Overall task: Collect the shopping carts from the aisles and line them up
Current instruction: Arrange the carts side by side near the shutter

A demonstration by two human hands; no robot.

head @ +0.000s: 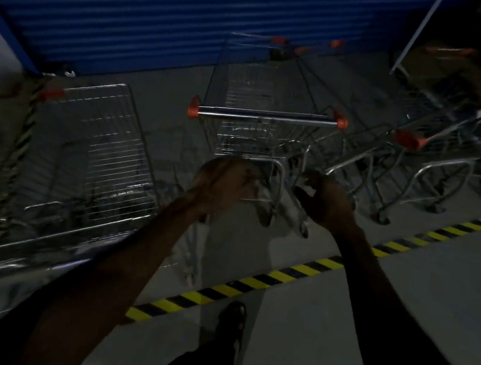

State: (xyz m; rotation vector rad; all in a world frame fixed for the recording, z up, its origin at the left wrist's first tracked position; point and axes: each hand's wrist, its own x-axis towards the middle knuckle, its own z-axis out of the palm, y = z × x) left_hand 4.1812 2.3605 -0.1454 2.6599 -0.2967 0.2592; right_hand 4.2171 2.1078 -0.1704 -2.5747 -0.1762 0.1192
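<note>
A wire shopping cart [257, 96] stands in the middle facing the blue shutter, its chrome handle bar [267, 116] capped with orange ends. My left hand [223, 182] and my right hand [324, 198] hover side by side below and in front of that handle, apart from it. Their fingers are loosely curled with nothing in them. A second cart [93, 157] stands close at my left, its basket beside my left forearm. Further carts [408, 140] with orange handle ends stand at the right in a loose group.
A blue roller shutter [135, 5] closes off the back. Yellow-black hazard tape [281, 275] runs diagonally across the grey floor between me and the carts. My foot [232, 318] is just behind the tape. The scene is dim and blurred.
</note>
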